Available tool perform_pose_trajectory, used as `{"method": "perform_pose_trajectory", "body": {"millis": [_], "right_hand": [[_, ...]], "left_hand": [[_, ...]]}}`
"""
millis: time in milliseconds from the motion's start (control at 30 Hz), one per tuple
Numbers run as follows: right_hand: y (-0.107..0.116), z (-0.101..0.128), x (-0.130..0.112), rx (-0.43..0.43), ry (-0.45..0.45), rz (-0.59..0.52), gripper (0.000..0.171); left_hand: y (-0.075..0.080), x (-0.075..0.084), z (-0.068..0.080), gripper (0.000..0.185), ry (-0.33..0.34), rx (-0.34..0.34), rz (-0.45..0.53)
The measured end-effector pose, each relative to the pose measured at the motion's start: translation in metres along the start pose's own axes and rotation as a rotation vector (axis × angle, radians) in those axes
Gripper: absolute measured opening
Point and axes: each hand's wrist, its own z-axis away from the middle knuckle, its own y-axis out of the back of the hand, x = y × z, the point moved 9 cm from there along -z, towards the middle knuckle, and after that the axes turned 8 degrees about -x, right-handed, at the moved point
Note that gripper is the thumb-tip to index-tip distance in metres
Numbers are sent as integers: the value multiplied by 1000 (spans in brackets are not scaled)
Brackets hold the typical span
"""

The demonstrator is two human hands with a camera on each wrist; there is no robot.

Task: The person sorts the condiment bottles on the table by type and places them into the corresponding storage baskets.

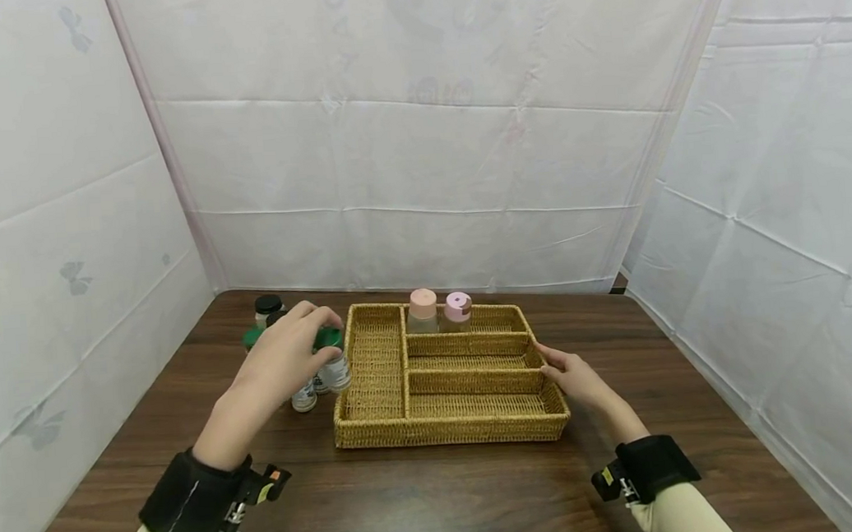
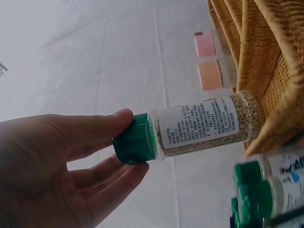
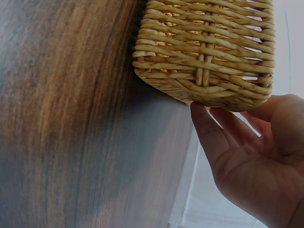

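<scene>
My left hand (image 1: pixel 284 360) pinches the green cap (image 2: pixel 135 139) of a clear spice jar (image 2: pixel 204 124) filled with pale seeds, just left of the wicker tray (image 1: pixel 378 430). In the head view the jar (image 1: pixel 334 370) hangs beside the tray's left wall. My right hand (image 1: pixel 573 375) rests against the tray's right rim, fingers straight; in the right wrist view its fingers (image 3: pixel 213 137) touch the woven corner (image 3: pixel 209 61). Two pink-capped bottles (image 1: pixel 423 309) (image 1: pixel 458 308) stand in the tray's back compartment.
More jars stand on the brown table (image 1: pixel 428 505) left of the tray: a black-capped one (image 1: pixel 268 307) at the back, green-capped ones (image 2: pixel 256 190) near my left hand. White sheets wall in the table on three sides.
</scene>
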Motion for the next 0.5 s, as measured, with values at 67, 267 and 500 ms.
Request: {"method": "perform_pose_trajectory", "body": {"millis": [67,267,500], "right_hand": [[0,0,1,1,-12,-5,54],[-1,-1,-1,3,-8,12,54],[-1,-2,-1,10,-15,9,54]], "left_hand": [[-3,5,-8,30,-9,-4,-3],[-11,20,-32,29,-22,-33,-4],[-21,40,-62,30,-47,-62,-1]]}}
